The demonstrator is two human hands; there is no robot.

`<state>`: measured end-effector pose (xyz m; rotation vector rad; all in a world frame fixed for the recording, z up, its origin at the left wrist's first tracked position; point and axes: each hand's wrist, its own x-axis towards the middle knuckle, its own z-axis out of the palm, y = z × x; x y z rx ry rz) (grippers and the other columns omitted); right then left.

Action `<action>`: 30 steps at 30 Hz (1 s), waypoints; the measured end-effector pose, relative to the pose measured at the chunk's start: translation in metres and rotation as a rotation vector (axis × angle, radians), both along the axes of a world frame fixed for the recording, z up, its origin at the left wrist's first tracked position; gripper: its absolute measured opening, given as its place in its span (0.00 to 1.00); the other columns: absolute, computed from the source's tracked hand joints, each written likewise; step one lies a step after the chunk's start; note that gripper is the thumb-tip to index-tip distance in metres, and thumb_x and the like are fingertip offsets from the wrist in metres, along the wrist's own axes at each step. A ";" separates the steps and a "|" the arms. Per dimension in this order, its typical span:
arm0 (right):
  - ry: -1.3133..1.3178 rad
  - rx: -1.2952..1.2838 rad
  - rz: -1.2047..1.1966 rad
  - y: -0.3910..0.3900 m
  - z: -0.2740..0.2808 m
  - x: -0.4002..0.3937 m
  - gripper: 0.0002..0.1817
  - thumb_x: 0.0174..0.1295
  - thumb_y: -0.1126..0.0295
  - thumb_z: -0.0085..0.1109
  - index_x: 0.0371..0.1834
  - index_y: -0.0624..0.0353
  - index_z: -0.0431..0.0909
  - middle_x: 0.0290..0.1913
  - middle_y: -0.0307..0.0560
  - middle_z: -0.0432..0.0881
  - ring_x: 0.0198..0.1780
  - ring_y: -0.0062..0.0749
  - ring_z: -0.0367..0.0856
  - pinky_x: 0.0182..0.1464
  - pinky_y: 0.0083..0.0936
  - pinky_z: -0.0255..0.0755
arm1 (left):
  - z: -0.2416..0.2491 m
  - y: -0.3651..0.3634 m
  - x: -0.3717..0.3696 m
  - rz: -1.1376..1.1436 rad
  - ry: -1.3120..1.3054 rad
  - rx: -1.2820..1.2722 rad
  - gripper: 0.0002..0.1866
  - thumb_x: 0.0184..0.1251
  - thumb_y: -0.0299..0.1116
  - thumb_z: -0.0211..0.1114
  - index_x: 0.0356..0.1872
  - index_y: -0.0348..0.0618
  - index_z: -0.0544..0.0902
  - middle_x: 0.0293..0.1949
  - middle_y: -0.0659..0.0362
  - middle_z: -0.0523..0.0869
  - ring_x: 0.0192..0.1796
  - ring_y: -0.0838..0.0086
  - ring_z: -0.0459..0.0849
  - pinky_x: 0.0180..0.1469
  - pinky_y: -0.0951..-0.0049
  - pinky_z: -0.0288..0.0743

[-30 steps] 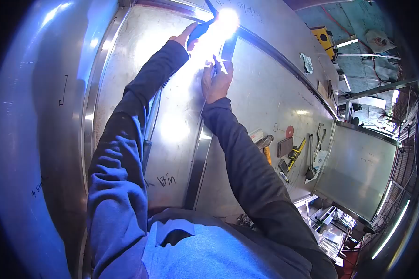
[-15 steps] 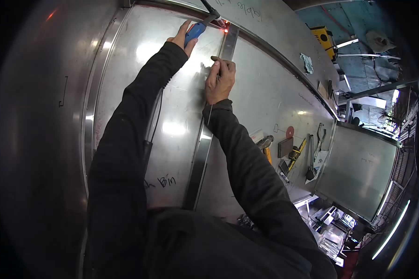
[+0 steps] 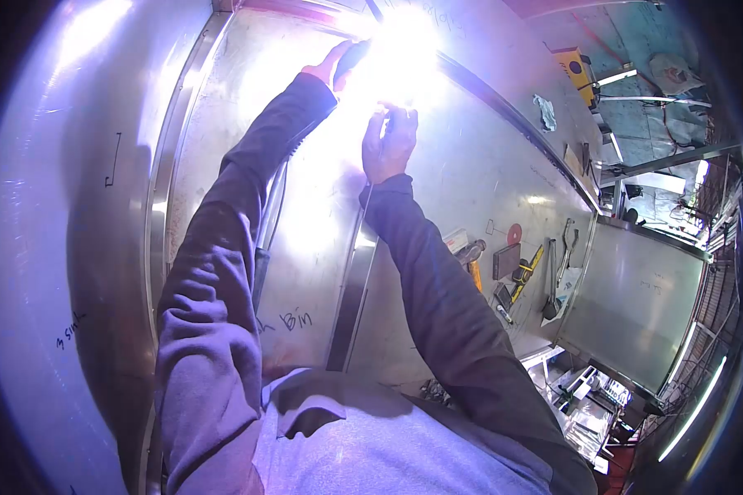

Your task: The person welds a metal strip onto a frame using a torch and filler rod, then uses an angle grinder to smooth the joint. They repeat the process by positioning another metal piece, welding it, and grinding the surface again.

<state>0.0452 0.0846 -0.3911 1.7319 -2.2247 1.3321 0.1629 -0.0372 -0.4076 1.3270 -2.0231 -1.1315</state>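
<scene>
My left hand [image 3: 330, 66] is wrapped round the handle of a TIG welding torch [image 3: 352, 59], now dark against the glare. At the torch's tip a bright white arc [image 3: 406, 45] burns and hides the tip and the joint under it. Just below the glare my right hand [image 3: 390, 142] is closed in a pinch. A thin filler rod [image 3: 369, 200] shows behind that hand, crossing the sleeve; its front end is lost in the light. Beneath both hands lies a sheet metal panel [image 3: 305, 272] with a metal strip [image 3: 355, 289] running along it.
To the right on the metal lie a hammer [image 3: 472, 254], a tape measure [image 3: 522, 272], a red disc [image 3: 514, 234] and a ratchet-like tool [image 3: 551, 305]. A cloth [image 3: 545, 112] lies higher up. A yellow machine [image 3: 574, 73] stands beyond the edge. A tall metal wall [image 3: 49, 231] rises at left.
The small red glow at the torch tip has become a blinding white arc, lighting the sleeves and the left wall. Both hands stay in nearly the same place.
</scene>
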 end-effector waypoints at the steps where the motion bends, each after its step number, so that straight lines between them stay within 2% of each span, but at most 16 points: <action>1: 0.024 0.005 -0.012 0.000 -0.001 0.000 0.05 0.65 0.71 0.52 0.38 0.60 0.77 0.35 0.48 0.72 0.30 0.35 0.71 0.36 0.31 0.69 | -0.006 0.002 0.000 0.022 0.070 -0.055 0.34 0.66 0.29 0.59 0.71 0.70 0.59 0.25 0.53 0.82 0.25 0.61 0.80 0.32 0.66 0.77; 2: 0.025 0.004 -0.012 0.000 -0.002 -0.001 0.05 0.65 0.71 0.52 0.38 0.60 0.77 0.35 0.48 0.72 0.30 0.35 0.71 0.36 0.31 0.69 | -0.010 0.001 0.000 0.022 0.070 -0.056 0.34 0.66 0.29 0.59 0.71 0.70 0.59 0.25 0.53 0.82 0.25 0.61 0.80 0.32 0.66 0.77; 4: -0.099 -0.010 0.030 0.001 0.003 0.001 0.04 0.63 0.75 0.51 0.33 0.62 0.75 0.35 0.52 0.73 0.40 0.46 0.71 0.43 0.38 0.67 | -0.019 -0.003 -0.001 -0.005 0.237 -0.042 0.33 0.66 0.35 0.60 0.71 0.66 0.59 0.27 0.51 0.83 0.27 0.59 0.83 0.35 0.65 0.78; 6: -0.141 -0.010 0.005 0.001 0.007 0.001 0.05 0.64 0.74 0.50 0.33 0.62 0.74 0.35 0.52 0.73 0.40 0.43 0.71 0.43 0.35 0.67 | -0.020 0.000 -0.005 0.092 0.184 -0.293 0.33 0.67 0.41 0.60 0.71 0.62 0.58 0.31 0.49 0.85 0.32 0.56 0.86 0.40 0.63 0.79; 7: -0.132 0.008 0.006 0.001 0.008 0.002 0.06 0.65 0.73 0.50 0.32 0.64 0.74 0.35 0.52 0.73 0.40 0.42 0.72 0.42 0.33 0.67 | -0.017 -0.001 -0.003 0.068 0.172 -0.190 0.34 0.66 0.46 0.60 0.71 0.59 0.58 0.38 0.45 0.86 0.38 0.51 0.87 0.45 0.61 0.79; 11: -0.043 -0.054 0.001 -0.001 0.008 0.003 0.08 0.66 0.71 0.51 0.32 0.64 0.75 0.33 0.51 0.74 0.36 0.40 0.75 0.40 0.33 0.69 | -0.012 0.000 0.000 0.047 0.230 -0.150 0.33 0.66 0.45 0.60 0.71 0.60 0.58 0.41 0.42 0.85 0.39 0.49 0.86 0.46 0.59 0.79; 17: -0.045 -0.013 0.001 -0.001 0.005 0.001 0.06 0.65 0.72 0.52 0.33 0.64 0.75 0.33 0.50 0.74 0.36 0.41 0.74 0.41 0.34 0.68 | -0.015 -0.002 -0.002 0.057 0.098 -0.197 0.33 0.65 0.40 0.61 0.71 0.63 0.59 0.37 0.47 0.85 0.35 0.59 0.87 0.43 0.65 0.79; 19: -0.027 0.007 0.012 -0.001 0.005 0.001 0.03 0.61 0.76 0.52 0.31 0.64 0.73 0.35 0.53 0.71 0.39 0.47 0.70 0.42 0.39 0.66 | -0.018 -0.004 0.000 -0.015 0.371 -0.096 0.30 0.65 0.37 0.63 0.67 0.62 0.63 0.37 0.48 0.86 0.34 0.51 0.86 0.39 0.60 0.79; 20: -0.037 0.027 0.023 0.001 0.005 0.000 0.03 0.61 0.76 0.51 0.31 0.64 0.72 0.34 0.54 0.70 0.39 0.48 0.70 0.42 0.41 0.65 | -0.020 -0.003 -0.002 0.036 0.244 -0.075 0.30 0.65 0.34 0.63 0.66 0.65 0.64 0.34 0.50 0.86 0.32 0.54 0.85 0.37 0.62 0.79; 22: -0.010 -0.030 0.034 0.000 0.005 0.001 0.05 0.62 0.76 0.50 0.30 0.64 0.71 0.34 0.54 0.70 0.38 0.48 0.69 0.41 0.40 0.64 | -0.005 0.000 0.000 0.040 0.184 -0.050 0.29 0.66 0.35 0.62 0.66 0.61 0.64 0.32 0.49 0.86 0.32 0.52 0.85 0.38 0.62 0.79; 24: -0.149 -0.004 0.021 0.001 0.007 0.000 0.05 0.62 0.76 0.50 0.29 0.65 0.70 0.34 0.54 0.70 0.37 0.47 0.69 0.41 0.39 0.64 | -0.008 0.002 0.000 0.071 0.223 -0.210 0.28 0.67 0.35 0.61 0.67 0.56 0.63 0.33 0.46 0.85 0.32 0.49 0.85 0.39 0.62 0.80; 25: -0.146 0.002 0.017 0.001 0.009 0.001 0.05 0.62 0.77 0.50 0.29 0.66 0.69 0.34 0.54 0.70 0.38 0.47 0.68 0.41 0.39 0.64 | -0.009 0.002 0.001 0.115 0.253 -0.173 0.27 0.71 0.40 0.57 0.69 0.55 0.62 0.26 0.57 0.82 0.21 0.73 0.79 0.28 0.70 0.77; 26: -0.151 -0.012 0.009 0.001 0.011 0.002 0.05 0.62 0.77 0.50 0.29 0.66 0.69 0.34 0.54 0.70 0.38 0.47 0.68 0.41 0.39 0.64 | -0.009 0.001 0.003 0.104 0.249 -0.185 0.27 0.71 0.40 0.57 0.69 0.55 0.62 0.26 0.57 0.82 0.21 0.73 0.79 0.28 0.70 0.77; 28: -0.093 -0.043 0.016 0.001 0.013 0.003 0.04 0.61 0.77 0.51 0.30 0.66 0.69 0.34 0.54 0.70 0.38 0.46 0.68 0.41 0.39 0.64 | 0.024 0.017 0.016 0.173 0.645 0.443 0.27 0.72 0.42 0.57 0.69 0.54 0.63 0.27 0.59 0.78 0.17 0.77 0.73 0.19 0.73 0.71; 29: -0.106 -0.063 0.000 0.000 0.014 0.003 0.04 0.61 0.77 0.51 0.30 0.66 0.69 0.34 0.54 0.70 0.38 0.46 0.68 0.41 0.39 0.64 | 0.033 0.022 0.019 0.217 0.782 0.504 0.27 0.72 0.44 0.57 0.68 0.50 0.63 0.29 0.60 0.75 0.17 0.80 0.69 0.16 0.77 0.66; 30: -0.105 -0.049 0.005 -0.001 0.012 0.002 0.04 0.60 0.77 0.52 0.30 0.66 0.69 0.34 0.54 0.70 0.39 0.46 0.68 0.42 0.39 0.64 | 0.041 0.022 0.021 0.198 0.765 0.484 0.27 0.72 0.44 0.57 0.68 0.50 0.63 0.29 0.60 0.75 0.17 0.80 0.69 0.16 0.77 0.66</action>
